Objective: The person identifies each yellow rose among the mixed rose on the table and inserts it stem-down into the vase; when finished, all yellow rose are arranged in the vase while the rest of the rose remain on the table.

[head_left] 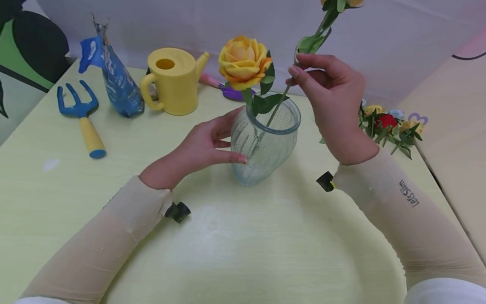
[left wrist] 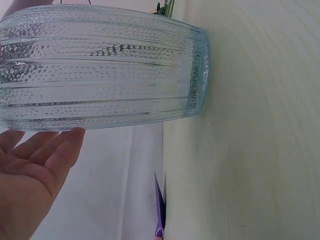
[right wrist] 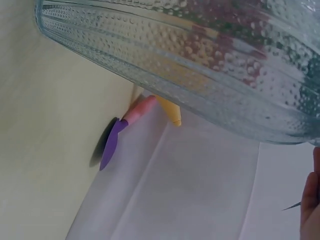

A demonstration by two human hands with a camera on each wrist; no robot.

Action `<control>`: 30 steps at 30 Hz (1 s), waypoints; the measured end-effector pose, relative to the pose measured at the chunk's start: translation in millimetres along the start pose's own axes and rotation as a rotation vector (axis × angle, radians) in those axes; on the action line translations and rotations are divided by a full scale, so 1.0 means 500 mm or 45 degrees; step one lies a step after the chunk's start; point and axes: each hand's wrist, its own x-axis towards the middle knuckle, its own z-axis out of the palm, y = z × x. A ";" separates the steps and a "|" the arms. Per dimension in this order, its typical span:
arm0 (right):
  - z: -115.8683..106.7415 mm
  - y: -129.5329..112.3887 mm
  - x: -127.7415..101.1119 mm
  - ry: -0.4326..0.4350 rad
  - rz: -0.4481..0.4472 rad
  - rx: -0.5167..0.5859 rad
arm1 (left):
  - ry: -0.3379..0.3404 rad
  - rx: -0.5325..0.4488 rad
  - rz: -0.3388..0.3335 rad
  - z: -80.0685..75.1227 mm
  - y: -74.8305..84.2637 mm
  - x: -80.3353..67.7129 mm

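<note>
A clear ribbed glass vase stands on the pale table. My left hand holds its left side, thumb across the front and the other fingers partly hidden behind. In the left wrist view, fingertips touch the vase's dimpled wall. One yellow rose leans over the vase's rim. Above the opening, my right hand pinches the green stem of a second rose between thumb and fingers. That stem's lower end is inside the vase, and its yellowish bloom is cut off by the top edge.
On the left lie a blue hand fork, a blue spray bottle and a yellow watering can. A purple trowel is behind the vase. Several flowers lie at the right, near the table's edge.
</note>
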 end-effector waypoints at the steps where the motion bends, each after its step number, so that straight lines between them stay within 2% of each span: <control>1: 0.001 0.003 -0.003 -0.019 -0.006 -0.005 | 0.000 0.000 0.006 0.000 0.000 0.000; 5: 0.003 0.010 -0.013 -0.065 0.006 -0.015 | 0.002 -0.002 0.022 0.001 -0.001 0.001; 11: 0.000 0.018 -0.023 -0.107 0.087 -0.095 | 0.004 0.007 0.013 0.002 -0.002 0.002; 19: 0.000 0.020 -0.024 -0.182 0.150 -0.089 | 0.000 0.012 0.029 0.001 0.003 -0.002; 23: -0.002 0.018 -0.023 -0.205 0.226 -0.074 | 0.005 0.013 0.042 0.000 0.004 -0.003; 27: -0.014 0.017 -0.028 -0.231 0.345 -0.043 | 0.005 0.013 0.018 0.000 0.004 -0.004; 30: -0.026 0.015 -0.034 -0.247 0.387 -0.030 | 0.005 0.005 0.011 0.001 0.001 -0.002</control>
